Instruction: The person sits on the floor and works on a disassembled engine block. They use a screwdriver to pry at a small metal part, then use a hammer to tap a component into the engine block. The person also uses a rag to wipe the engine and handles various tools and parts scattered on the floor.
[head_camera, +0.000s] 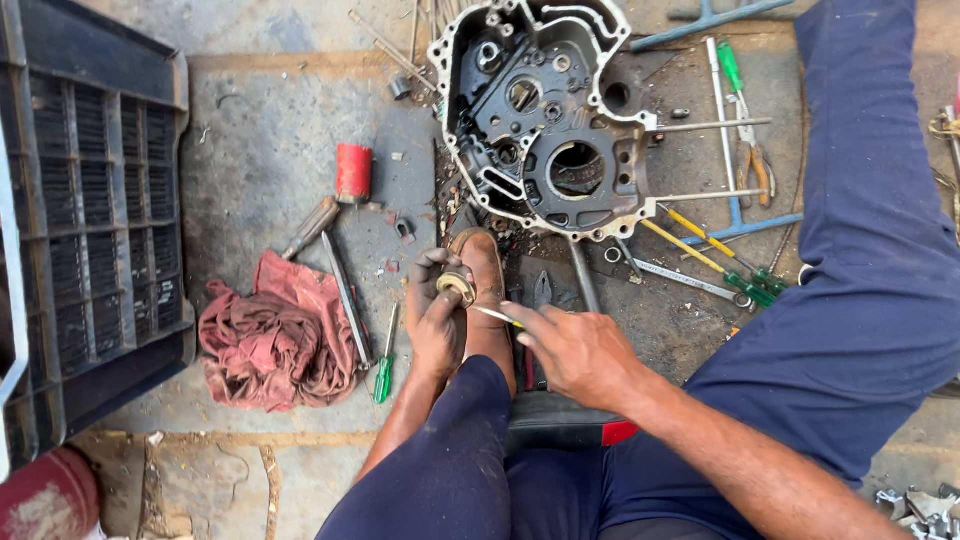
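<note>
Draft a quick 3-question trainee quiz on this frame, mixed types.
1. True or false: the left hand grips a small round metal ring.
2. The thin tool in the right hand points toward: A) the engine crankcase half B) the ring C) the red rag
3. Fill in: the green-handled screwdriver lies on the floor just right of the ____.

Key: 1 true; 2 B; 3 red rag.

Bright, even daylight from above; shadows are soft and short, pooling under the engine crankcase (545, 115) and the red rag (270, 335). Focus is sharp at centre. Wide-angle distortion bows the black plastic crate (95, 220) at the left edge.
</note>
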